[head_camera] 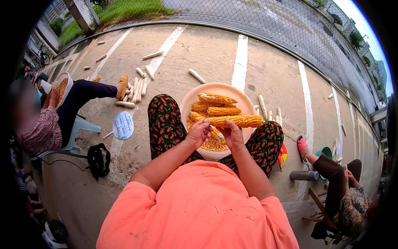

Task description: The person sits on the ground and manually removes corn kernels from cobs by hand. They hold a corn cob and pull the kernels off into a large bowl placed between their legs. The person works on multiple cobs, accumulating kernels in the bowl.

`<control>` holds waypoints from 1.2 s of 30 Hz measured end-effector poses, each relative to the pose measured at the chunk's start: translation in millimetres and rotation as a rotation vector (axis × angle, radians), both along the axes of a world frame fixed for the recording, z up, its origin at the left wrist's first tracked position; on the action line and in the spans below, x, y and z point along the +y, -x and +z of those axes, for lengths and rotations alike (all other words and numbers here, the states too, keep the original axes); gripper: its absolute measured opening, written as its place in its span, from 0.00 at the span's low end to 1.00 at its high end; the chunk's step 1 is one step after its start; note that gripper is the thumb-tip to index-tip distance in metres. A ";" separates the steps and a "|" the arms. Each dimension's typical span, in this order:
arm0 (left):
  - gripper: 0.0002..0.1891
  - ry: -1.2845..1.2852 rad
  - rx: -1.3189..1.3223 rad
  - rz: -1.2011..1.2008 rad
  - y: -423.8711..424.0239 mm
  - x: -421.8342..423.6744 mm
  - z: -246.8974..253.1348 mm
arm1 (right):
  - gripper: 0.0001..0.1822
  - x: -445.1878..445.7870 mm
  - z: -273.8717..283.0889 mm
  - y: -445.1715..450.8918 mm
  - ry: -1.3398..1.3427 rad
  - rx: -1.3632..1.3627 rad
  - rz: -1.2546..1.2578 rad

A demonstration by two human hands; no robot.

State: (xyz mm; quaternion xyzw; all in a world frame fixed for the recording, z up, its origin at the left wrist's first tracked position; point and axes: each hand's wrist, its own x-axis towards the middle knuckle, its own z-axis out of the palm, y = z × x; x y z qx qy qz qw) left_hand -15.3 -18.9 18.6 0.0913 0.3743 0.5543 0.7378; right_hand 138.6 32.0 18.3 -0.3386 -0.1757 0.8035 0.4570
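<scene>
A dried ear of corn (239, 121) lies across my right hand (231, 132), which grips it with the thumb on top. At the ear's left end, the thumb and fingertips of my left hand (200, 133) touch or nearly touch it; whether they pinch it I cannot tell. Under both hands a round, pale orange basin (248, 104) rests between my knees. Several more ears (217, 98) are in the basin, partly stripped at places. Loose yellow kernels (215, 145) cover its near part.
Bare cobs (136, 90) lie piled on the concrete at the left, others (261, 105) by my right knee. A round hand fan (123, 125) and black bag (98, 161) are left. Seated people work at both sides. A grey flask (304, 176) lies right; a mesh fence stands ahead.
</scene>
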 end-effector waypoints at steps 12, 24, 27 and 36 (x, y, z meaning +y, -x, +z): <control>0.15 -0.112 0.061 0.043 -3.3 0.5 -3.1 | 0.18 2.2 8.6 -0.3 0.110 0.096 -0.087; 0.10 -0.060 0.057 0.002 -1.9 -0.8 -7.3 | 0.18 0.7 8.5 1.7 0.024 -0.064 -0.099; 0.09 -0.040 0.046 0.010 -1.6 -0.2 -8.4 | 0.18 0.5 4.2 3.2 0.007 -0.081 -0.110; 0.09 -0.002 0.075 0.028 -1.1 -1.9 -13.1 | 0.18 -4.2 3.7 6.5 -0.011 -0.137 -0.115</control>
